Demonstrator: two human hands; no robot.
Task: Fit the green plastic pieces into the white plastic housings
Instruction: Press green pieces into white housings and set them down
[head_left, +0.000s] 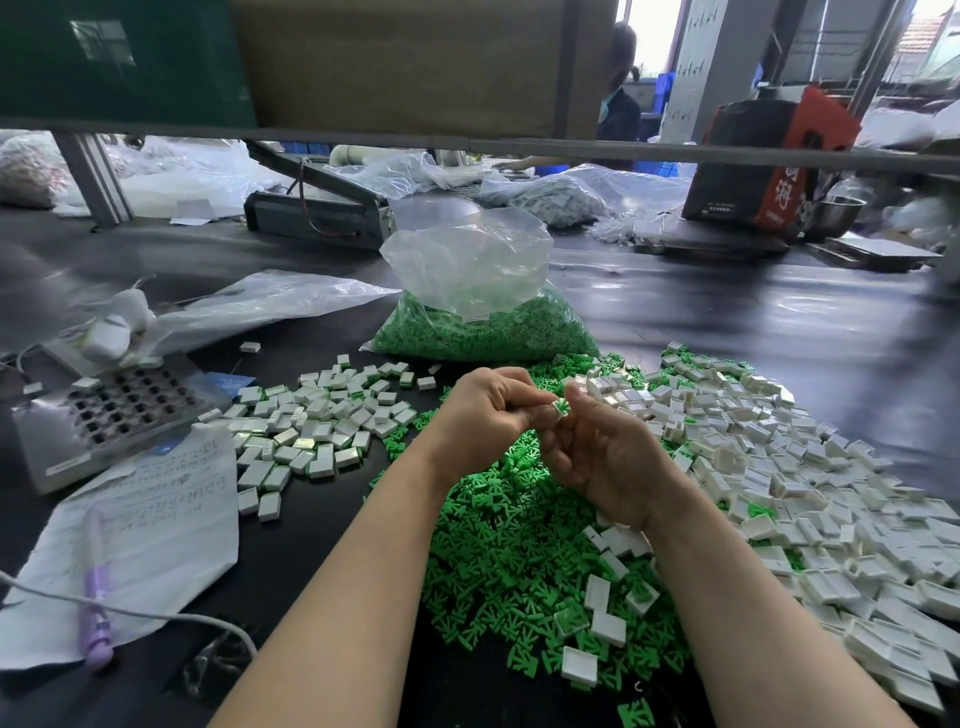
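A small green piece (560, 407) is pinched between both hands, perhaps against a white housing, above the green pile (519, 545) beside heaped white housings (779, 467).

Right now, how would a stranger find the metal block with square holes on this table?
Start from the clear bag of green pieces at the table's middle and look left, past the small pile of white housings. The grey metal block sits there, partly on a handwritten paper. It alone has a grid of dark square holes.
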